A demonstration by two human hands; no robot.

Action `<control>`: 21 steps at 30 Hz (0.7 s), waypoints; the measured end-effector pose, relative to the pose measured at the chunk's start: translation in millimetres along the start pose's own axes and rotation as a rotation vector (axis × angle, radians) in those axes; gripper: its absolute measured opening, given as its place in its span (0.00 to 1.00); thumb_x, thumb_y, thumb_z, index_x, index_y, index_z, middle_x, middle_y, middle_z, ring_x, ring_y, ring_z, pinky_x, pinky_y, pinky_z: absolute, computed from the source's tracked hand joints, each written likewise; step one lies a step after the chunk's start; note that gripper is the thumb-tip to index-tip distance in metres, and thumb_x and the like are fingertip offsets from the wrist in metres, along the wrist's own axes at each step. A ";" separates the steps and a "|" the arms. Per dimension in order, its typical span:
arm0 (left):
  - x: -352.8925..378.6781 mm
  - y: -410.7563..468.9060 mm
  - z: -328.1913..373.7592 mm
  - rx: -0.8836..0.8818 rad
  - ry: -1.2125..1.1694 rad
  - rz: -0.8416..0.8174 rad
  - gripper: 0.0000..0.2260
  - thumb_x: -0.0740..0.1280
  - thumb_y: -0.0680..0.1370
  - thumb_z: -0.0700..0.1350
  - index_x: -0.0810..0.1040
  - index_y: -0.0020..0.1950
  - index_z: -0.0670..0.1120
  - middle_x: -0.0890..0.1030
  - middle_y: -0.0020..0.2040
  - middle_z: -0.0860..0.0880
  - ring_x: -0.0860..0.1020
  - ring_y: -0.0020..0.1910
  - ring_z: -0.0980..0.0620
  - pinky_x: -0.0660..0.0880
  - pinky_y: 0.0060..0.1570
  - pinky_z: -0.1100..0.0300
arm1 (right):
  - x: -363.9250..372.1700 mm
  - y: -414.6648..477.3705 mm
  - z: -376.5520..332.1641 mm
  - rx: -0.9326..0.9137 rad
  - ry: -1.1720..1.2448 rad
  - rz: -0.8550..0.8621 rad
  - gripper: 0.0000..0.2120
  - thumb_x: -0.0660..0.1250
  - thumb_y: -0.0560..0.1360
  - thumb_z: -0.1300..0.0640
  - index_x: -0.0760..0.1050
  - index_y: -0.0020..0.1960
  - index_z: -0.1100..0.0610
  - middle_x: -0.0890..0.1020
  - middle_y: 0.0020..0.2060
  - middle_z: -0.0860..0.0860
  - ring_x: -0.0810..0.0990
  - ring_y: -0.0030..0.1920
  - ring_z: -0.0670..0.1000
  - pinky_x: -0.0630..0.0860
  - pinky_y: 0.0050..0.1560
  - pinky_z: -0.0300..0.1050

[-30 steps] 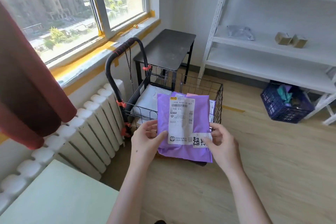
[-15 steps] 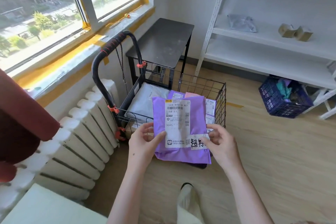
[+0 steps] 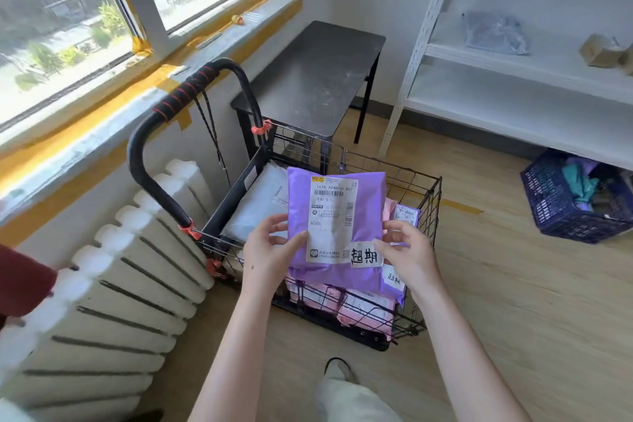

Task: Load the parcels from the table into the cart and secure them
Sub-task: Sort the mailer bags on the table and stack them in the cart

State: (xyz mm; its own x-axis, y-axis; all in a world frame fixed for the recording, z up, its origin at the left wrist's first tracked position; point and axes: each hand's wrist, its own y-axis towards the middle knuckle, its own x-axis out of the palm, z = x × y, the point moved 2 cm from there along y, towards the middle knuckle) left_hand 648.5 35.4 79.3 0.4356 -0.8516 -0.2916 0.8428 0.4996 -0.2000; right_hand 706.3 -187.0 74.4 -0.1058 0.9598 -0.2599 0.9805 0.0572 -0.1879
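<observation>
- Head view, and the purple plastic mailer parcel hides most of the black wire-mesh cart. I only glimpse pink parcels beneath it.
- Half a second on, the cart sits nearer and the grip is unchanged.
- The mailer is glossy, with a white label and a handwritten tag, held above the cart.
- My left hand and right hand pinch its lower edges — fingers curled.

Light wooden plank floor, carrying a black wire-mesh cart, a small black table, a white metal shelf unit and a dark blue plastic crate. In the cart, a white flat parcel lies along the handle-side edge and pink soft parcels along the near edge. A grey plastic bag lies on a shelf.
</observation>
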 end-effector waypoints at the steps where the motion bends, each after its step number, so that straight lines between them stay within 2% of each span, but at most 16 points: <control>1: 7.9 6.1 2.9 -0.010 -0.002 0.005 0.17 0.75 0.71 0.45 0.79 0.58 0.48 0.81 0.50 0.54 0.80 0.43 0.53 0.79 0.40 0.58 | -3.1 10.5 2.2 0.017 0.008 -0.006 0.15 0.72 0.73 0.66 0.75 0.46 0.46 0.80 0.40 0.48 0.78 0.39 0.49 0.77 0.41 0.42; 4: 28.8 23.9 7.2 -0.040 0.004 0.001 0.17 0.75 0.72 0.43 0.78 0.59 0.47 0.80 0.52 0.52 0.80 0.46 0.53 0.79 0.42 0.56 | -9.8 37.4 9.5 0.072 0.029 -0.025 0.14 0.71 0.73 0.66 0.75 0.46 0.47 0.80 0.41 0.50 0.78 0.40 0.51 0.78 0.43 0.45; 8: 49.1 46.0 3.0 -0.110 0.030 -0.031 0.16 0.75 0.71 0.43 0.77 0.57 0.49 0.81 0.53 0.50 0.81 0.49 0.50 0.80 0.47 0.49 | -13.9 63.8 24.9 0.149 0.034 -0.026 0.12 0.72 0.73 0.66 0.76 0.49 0.51 0.80 0.39 0.50 0.78 0.39 0.50 0.75 0.35 0.37; 11: 58.4 63.5 -2.9 -0.116 0.030 -0.024 0.13 0.74 0.73 0.44 0.77 0.55 0.50 0.81 0.51 0.52 0.80 0.49 0.50 0.79 0.47 0.51 | -9.9 80.1 35.3 0.190 0.012 -0.017 0.12 0.72 0.72 0.64 0.76 0.47 0.49 0.81 0.39 0.49 0.79 0.40 0.51 0.76 0.40 0.42; 15: 64.0 94.5 -13.2 -0.137 0.052 -0.049 0.12 0.73 0.74 0.46 0.76 0.55 0.49 0.81 0.51 0.50 0.80 0.47 0.51 0.79 0.46 0.51 | 2.6 101.6 40.1 0.234 -0.004 0.032 0.11 0.72 0.73 0.63 0.76 0.51 0.51 0.80 0.39 0.47 0.77 0.39 0.47 0.71 0.37 0.36; 19: 65.7 136.4 -26.7 -0.186 0.093 -0.117 0.12 0.73 0.74 0.45 0.77 0.55 0.47 0.82 0.50 0.47 0.80 0.46 0.50 0.79 0.46 0.50 | 22.4 123.7 48.2 0.274 -0.044 0.076 0.11 0.73 0.72 0.63 0.77 0.52 0.53 0.80 0.40 0.47 0.78 0.41 0.49 0.75 0.45 0.43; 21: 64.1 158.5 -33.4 -0.206 0.138 -0.162 0.14 0.73 0.74 0.46 0.77 0.57 0.45 0.81 0.49 0.49 0.79 0.43 0.54 0.79 0.41 0.57 | 36.0 134.1 54.3 0.312 -0.070 0.080 0.12 0.73 0.72 0.64 0.78 0.53 0.53 0.81 0.43 0.48 0.79 0.43 0.51 0.76 0.48 0.45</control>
State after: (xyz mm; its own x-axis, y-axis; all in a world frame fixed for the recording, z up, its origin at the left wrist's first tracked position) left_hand 799.4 65.2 -2.4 0.2411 -0.9004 -0.3620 0.8098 0.3923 -0.4363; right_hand 825.0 -159.7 -11.7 -0.0522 0.9359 -0.3484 0.8894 -0.1151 -0.4423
